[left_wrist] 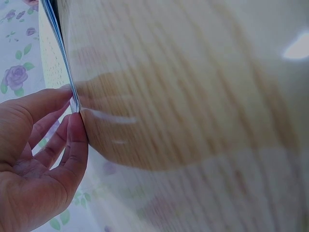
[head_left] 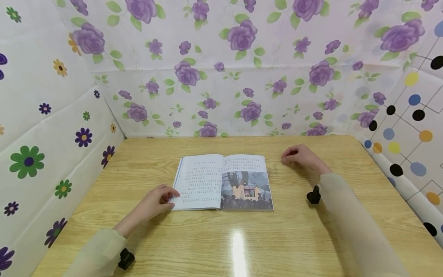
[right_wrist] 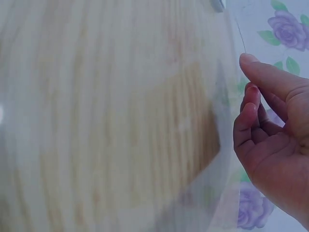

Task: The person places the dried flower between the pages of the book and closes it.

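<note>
An open picture book [head_left: 204,184] lies on the wooden table in the head view, text on its left page and a dark illustration [head_left: 245,192] under text on its right page. My left hand [head_left: 157,202] grips the lower left edge of the book, a fingertip over the page and the thumb by the corner. In the left wrist view the same hand [left_wrist: 43,154] has its thumb and fingers at the book's thin page edges [left_wrist: 63,53]. To the right of the book, apart from it, my right hand [head_left: 302,157] rests with fingers loosely curled. The right wrist view shows that hand [right_wrist: 275,130] holding nothing.
The glossy wooden table [head_left: 194,246] reflects a bright light near its front. A flowered cloth [head_left: 214,77] hangs behind it, with patterned cloths at the left [head_left: 41,127] and right [head_left: 415,127]. A black wrist device [head_left: 313,195] sits by the right sleeve, another [head_left: 126,259] by the left.
</note>
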Tool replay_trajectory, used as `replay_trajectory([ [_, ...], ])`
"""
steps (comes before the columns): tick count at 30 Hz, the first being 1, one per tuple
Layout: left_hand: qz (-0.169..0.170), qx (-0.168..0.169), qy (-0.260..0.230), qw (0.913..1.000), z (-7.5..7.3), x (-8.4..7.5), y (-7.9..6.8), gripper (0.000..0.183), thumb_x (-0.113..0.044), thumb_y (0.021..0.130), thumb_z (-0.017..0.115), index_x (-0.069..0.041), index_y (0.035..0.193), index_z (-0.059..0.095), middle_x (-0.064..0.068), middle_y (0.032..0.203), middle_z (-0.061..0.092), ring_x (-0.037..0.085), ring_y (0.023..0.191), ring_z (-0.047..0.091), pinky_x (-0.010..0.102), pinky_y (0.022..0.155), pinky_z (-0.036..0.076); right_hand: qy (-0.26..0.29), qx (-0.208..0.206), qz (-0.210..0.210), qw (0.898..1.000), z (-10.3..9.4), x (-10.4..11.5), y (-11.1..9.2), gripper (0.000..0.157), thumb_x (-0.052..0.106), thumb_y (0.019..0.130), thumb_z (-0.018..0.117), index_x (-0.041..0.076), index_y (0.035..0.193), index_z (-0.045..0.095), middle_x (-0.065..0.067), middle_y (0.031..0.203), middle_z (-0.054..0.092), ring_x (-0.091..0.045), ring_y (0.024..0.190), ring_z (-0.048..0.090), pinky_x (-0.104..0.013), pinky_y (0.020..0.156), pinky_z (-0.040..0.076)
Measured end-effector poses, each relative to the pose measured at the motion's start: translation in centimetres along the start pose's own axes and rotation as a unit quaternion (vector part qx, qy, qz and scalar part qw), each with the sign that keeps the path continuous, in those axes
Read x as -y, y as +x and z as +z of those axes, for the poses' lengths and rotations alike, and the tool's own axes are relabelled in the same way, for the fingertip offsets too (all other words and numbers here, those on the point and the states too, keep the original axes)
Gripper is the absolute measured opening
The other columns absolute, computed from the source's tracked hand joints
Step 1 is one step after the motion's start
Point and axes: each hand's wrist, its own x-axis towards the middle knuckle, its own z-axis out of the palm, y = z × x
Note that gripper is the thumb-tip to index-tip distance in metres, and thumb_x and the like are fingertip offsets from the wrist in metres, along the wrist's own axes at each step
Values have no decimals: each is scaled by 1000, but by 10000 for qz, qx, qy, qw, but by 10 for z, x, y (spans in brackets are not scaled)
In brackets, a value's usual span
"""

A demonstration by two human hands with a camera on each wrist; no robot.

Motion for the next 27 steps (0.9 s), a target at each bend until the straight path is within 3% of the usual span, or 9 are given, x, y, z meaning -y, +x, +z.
replay_trajectory([
  [10, 15, -9, 22, 10000, 0, -1, 0, 23, -3, 86, 73, -9, 108, 70, 6, 97, 59, 15, 82, 51, 22, 68, 45, -11, -124, -140, 9998, -2, 21, 5, 27, 28, 94, 68, 8, 111, 73, -11, 108, 70, -25, 93, 62, -35, 79, 51],
  [17, 20, 1, -23, 10000, 1, 0, -1, 23, -3, 86, 73, -9, 107, 70, 6, 98, 59, 15, 83, 52, 22, 68, 45, -121, -385, -77, 9992, -18, 33, 5, 31, 33, 95, 66, 8, 112, 72, -14, 114, 68, -33, 100, 61, -42, 82, 50],
  [27, 13, 11, -53, 10000, -1, -1, -1, 24, -3, 86, 73, -9, 108, 69, 6, 98, 59, 16, 83, 52, 22, 68, 45, 133, -455, 15, 9989, -32, 44, 9, 36, 37, 93, 68, 8, 113, 72, -5, 112, 68, -21, 90, 59, -37, 76, 48],
])
